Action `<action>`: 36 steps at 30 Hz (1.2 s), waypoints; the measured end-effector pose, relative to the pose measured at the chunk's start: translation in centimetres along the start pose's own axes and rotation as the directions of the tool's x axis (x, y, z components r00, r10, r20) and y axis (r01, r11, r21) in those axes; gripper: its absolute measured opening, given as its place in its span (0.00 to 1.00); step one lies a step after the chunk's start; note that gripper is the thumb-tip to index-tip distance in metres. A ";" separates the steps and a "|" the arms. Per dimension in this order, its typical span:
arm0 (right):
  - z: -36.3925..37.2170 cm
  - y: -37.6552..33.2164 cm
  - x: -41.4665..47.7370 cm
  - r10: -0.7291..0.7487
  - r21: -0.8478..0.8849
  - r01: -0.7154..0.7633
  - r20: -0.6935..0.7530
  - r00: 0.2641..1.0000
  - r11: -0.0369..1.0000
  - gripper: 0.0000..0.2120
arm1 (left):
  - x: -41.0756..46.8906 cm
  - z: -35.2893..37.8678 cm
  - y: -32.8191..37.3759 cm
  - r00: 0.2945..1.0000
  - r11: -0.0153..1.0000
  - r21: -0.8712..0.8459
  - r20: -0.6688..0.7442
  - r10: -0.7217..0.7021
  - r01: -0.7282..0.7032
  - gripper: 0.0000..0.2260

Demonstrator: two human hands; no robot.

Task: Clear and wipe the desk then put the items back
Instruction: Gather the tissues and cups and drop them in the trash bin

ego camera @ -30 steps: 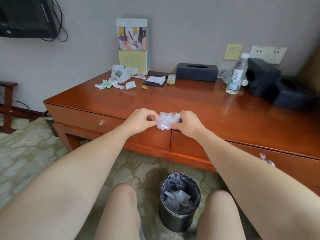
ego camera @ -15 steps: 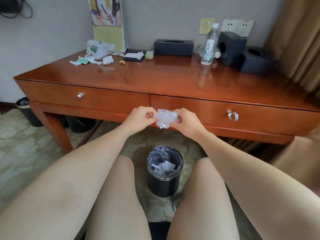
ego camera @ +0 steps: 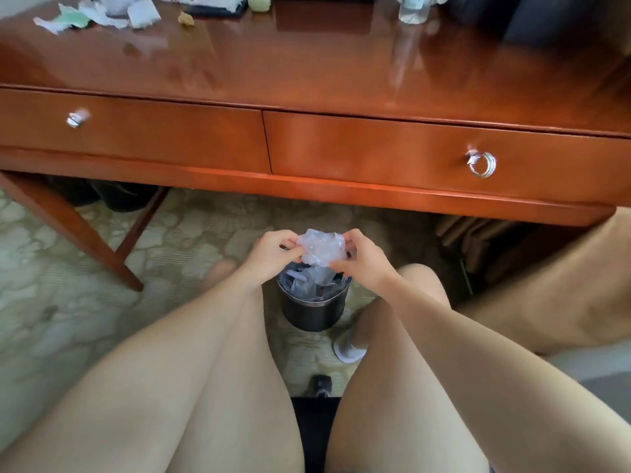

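A crumpled wad of clear plastic (ego camera: 321, 246) hangs directly above the small black waste bin (ego camera: 313, 310) on the floor between my knees. My left hand (ego camera: 271, 254) pinches the wad's left side and my right hand (ego camera: 362, 258) pinches its right side. The bin is lined with a bag and holds crumpled plastic and paper. The glossy wooden desk (ego camera: 307, 73) stands in front of me. Torn paper scraps (ego camera: 99, 15) and a small yellowish crumb (ego camera: 186, 19) lie on its far left.
The desk has two shut drawers, one with a left knob (ego camera: 76, 117) and one with a right ring pull (ego camera: 481, 164). The base of a water bottle (ego camera: 413, 10) and dark boxes (ego camera: 546, 18) stand at the desk's back right. A white slipper (ego camera: 348, 348) lies beside the bin on patterned carpet.
Both hands have carried the plastic wad down from the desk's front edge to just above the bin. My view has tilted downward, so the wall and desk back have left the frame.
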State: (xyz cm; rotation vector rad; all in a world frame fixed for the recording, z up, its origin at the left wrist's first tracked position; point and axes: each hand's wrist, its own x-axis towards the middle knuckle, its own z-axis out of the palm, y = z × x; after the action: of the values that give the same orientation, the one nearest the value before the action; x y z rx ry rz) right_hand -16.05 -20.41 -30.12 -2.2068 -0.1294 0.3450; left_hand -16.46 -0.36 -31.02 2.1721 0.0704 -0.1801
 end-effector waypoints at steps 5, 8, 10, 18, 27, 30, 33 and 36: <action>1.8 2.8 3.0 0.146 0.155 -0.147 0.021 0.989 0.977 0.13 | 3.0 1.9 -3.4 0.995 0.995 -0.049 0.049 -0.088 0.091 0.02; 2.6 4.4 4.8 0.237 0.218 -0.239 0.032 0.971 0.946 0.12 | 4.6 2.7 -3.9 0.983 0.982 -0.086 0.089 -0.158 0.166 0.02; 3.2 5.2 6.0 0.287 0.211 -0.292 0.058 0.956 0.933 0.13 | 5.6 3.4 -4.6 0.972 0.973 -0.087 0.119 -0.202 0.213 0.04; 6.3 8.6 11.3 0.416 0.221 -0.427 0.095 0.904 0.877 0.21 | 9.2 5.9 -7.8 0.937 0.943 -0.068 0.153 -0.313 0.326 0.05; 6.9 8.2 14.0 0.437 0.140 -0.460 0.166 0.884 0.877 0.33 | 11.3 6.5 -9.0 0.898 0.917 -0.028 0.216 -0.384 0.398 0.25; 6.9 8.1 14.1 0.454 0.127 -0.476 0.168 0.875 0.870 0.34 | 11.5 6.6 -9.1 0.888 0.912 -0.008 0.232 -0.397 0.410 0.26; 6.8 7.8 14.1 0.443 0.112 -0.455 0.119 0.889 0.883 0.32 | 11.3 6.3 -9.1 0.895 0.918 -0.012 0.228 -0.383 0.396 0.26; 7.0 7.9 13.8 0.436 0.126 -0.449 0.119 0.892 0.885 0.28 | 10.8 5.6 -8.9 0.902 0.921 -0.027 0.214 -0.375 0.389 0.26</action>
State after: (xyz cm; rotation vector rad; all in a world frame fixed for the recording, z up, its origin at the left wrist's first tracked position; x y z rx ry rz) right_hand -5.13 -16.98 -43.18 -2.0541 0.3533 0.6827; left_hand -7.41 -0.03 -43.11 2.0390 0.3822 -0.6170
